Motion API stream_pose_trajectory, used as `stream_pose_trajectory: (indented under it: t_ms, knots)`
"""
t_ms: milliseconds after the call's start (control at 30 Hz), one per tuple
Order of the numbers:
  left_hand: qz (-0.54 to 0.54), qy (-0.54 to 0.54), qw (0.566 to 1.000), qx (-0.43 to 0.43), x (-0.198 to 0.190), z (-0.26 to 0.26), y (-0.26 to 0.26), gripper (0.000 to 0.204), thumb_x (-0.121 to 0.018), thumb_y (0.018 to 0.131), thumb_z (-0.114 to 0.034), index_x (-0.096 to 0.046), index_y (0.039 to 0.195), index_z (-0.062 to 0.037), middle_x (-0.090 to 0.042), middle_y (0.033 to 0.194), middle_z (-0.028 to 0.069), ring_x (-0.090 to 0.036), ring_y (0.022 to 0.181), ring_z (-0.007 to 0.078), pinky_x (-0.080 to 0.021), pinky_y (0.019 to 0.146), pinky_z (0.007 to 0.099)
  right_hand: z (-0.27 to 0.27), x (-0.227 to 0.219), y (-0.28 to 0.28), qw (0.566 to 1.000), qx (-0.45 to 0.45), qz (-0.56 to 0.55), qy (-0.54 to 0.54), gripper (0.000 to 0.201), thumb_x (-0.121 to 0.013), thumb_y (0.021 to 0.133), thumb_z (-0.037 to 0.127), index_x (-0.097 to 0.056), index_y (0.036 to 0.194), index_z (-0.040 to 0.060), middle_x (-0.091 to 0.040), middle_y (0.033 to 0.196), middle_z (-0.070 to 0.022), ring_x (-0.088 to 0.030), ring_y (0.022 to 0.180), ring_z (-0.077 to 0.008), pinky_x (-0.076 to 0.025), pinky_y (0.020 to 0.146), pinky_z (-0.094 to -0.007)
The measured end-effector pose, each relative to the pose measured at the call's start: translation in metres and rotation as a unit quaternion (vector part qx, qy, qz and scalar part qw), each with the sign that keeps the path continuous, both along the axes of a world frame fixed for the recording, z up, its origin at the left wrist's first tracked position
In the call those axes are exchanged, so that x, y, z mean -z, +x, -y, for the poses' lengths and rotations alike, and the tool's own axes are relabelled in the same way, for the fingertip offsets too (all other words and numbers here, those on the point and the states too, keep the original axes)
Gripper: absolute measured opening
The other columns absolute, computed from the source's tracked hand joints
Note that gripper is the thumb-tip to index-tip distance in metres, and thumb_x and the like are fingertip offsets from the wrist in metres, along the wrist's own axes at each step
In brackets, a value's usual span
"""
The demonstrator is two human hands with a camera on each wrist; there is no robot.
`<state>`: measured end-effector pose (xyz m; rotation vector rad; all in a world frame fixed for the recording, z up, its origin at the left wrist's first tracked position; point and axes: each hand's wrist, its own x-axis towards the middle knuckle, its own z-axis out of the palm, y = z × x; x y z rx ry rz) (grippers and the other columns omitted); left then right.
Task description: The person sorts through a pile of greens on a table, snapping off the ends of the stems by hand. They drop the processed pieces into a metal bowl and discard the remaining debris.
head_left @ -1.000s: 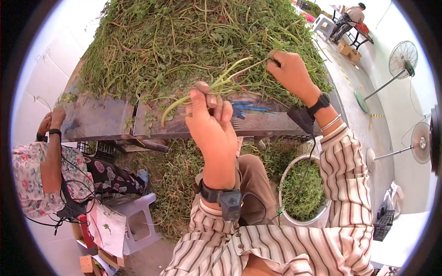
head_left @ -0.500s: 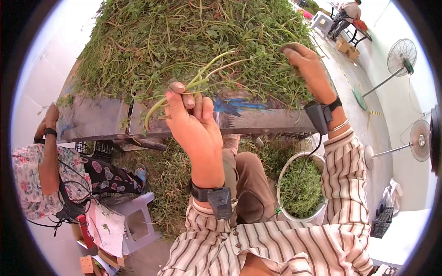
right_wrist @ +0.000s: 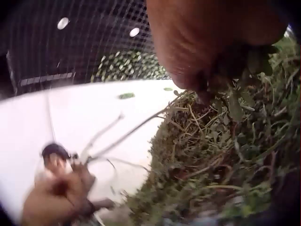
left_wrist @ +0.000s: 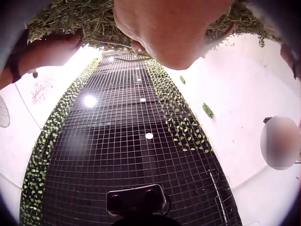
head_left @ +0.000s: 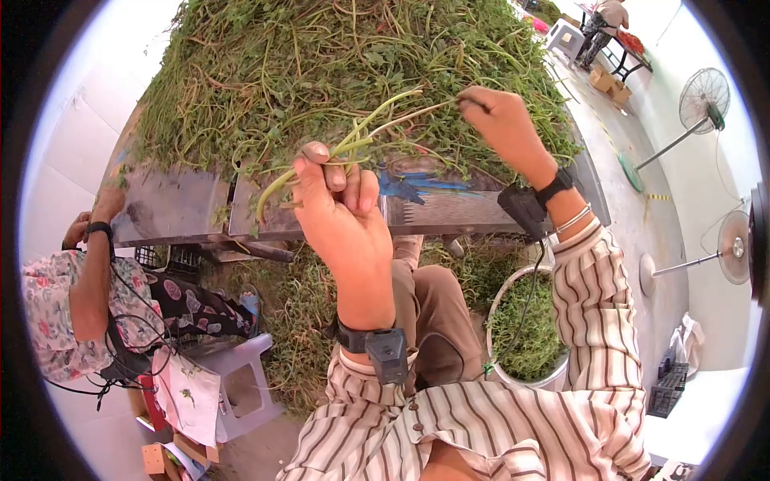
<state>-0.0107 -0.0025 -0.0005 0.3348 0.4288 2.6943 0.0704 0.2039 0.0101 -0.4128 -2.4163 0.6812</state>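
Note:
My left hand (head_left: 345, 212) grips a small bunch of green stems (head_left: 353, 146) between thumb and fingers, above the near edge of the table. The thick stem ends curve down on the left, and thinner ends reach up to the right. One thin pale stem (head_left: 409, 116) runs to my right hand (head_left: 509, 128), whose fingertips pinch its far end. In the right wrist view that stem (right_wrist: 134, 130) stretches between the two hands, and the right fingertips are partly in shadow. Behind both hands lies a big heap of leafy green plants (head_left: 321, 64).
The heap covers most of the dark table (head_left: 172, 200). Below right stands a white tub (head_left: 491, 337) of greens, and loose greens (head_left: 301, 321) cover the floor. Another person (head_left: 88, 297) sits at the left by a plastic stool (head_left: 241, 385). Fans (head_left: 706, 104) stand at the right.
My right hand moved away to the upper right, then came back left to the thin stem's end. The left hand with its bunch shifted a little left.

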Motion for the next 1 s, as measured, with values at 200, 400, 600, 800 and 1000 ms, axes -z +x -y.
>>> stream_pose_trajectory:
  t_ms: [200,400,600,800,1000]
  knots:
    - [0.001,-0.036,0.998,-0.042,0.000,0.002,-0.002,0.024,-0.051,0.094,-0.031,-0.051,0.089,-0.0085,-0.037,0.063,-0.0044,-0.027,0.049,0.0049,-0.025,0.043,0.0206,-0.053,0.002,0.028,0.988,-0.019,-0.053,0.142,0.018,-0.053,0.082,0.013,-0.062,0.096,0.0034,-0.060,0.090,-0.0080,-0.057,0.070,-0.0173,-0.047,0.063,-0.0274]
    - [0.032,0.004,0.999,0.010,0.003,0.002,-0.007,0.018,-0.049,0.096,-0.026,-0.051,0.089,-0.0088,-0.038,0.064,-0.0037,-0.026,0.049,0.0063,-0.024,0.042,0.0213,-0.055,0.001,0.065,0.780,0.181,-0.257,-0.541,0.017,-0.050,0.090,0.018,-0.062,0.098,0.0084,-0.052,0.076,0.0009,-0.047,0.058,-0.0117,-0.041,0.050,-0.0228]
    - [0.041,0.027,0.998,0.032,0.001,0.007,-0.010,0.022,-0.044,0.098,-0.025,-0.051,0.090,-0.0059,-0.037,0.064,-0.0027,-0.025,0.048,0.0070,-0.029,0.043,0.0211,-0.017,0.047,0.147,0.738,0.096,-0.281,-0.606,0.019,-0.052,0.090,0.020,-0.061,0.094,0.0043,-0.050,0.070,0.0025,-0.045,0.061,-0.0094,-0.036,0.048,-0.0237]
    - [0.038,0.024,0.997,0.068,0.006,0.006,-0.015,0.025,-0.042,0.098,-0.024,-0.050,0.087,-0.0039,-0.037,0.064,-0.0012,-0.029,0.052,0.0095,-0.029,0.044,0.0242,0.025,0.108,0.253,0.750,0.253,-0.245,-0.560,0.018,-0.052,0.088,0.019,-0.062,0.097,0.0069,-0.056,0.074,0.0001,-0.051,0.066,-0.0086,-0.039,0.053,-0.0219]
    - [-0.032,0.045,0.992,0.115,0.009,0.001,-0.014,0.021,-0.043,0.097,-0.019,-0.050,0.087,-0.0027,-0.038,0.065,-0.0002,-0.029,0.052,0.0107,-0.029,0.045,0.0245,0.058,0.179,0.339,0.813,0.447,-0.019,-0.373,0.024,-0.055,0.087,0.016,-0.061,0.104,0.0013,-0.059,0.083,-0.0009,-0.049,0.070,-0.0056,-0.041,0.055,-0.0218]
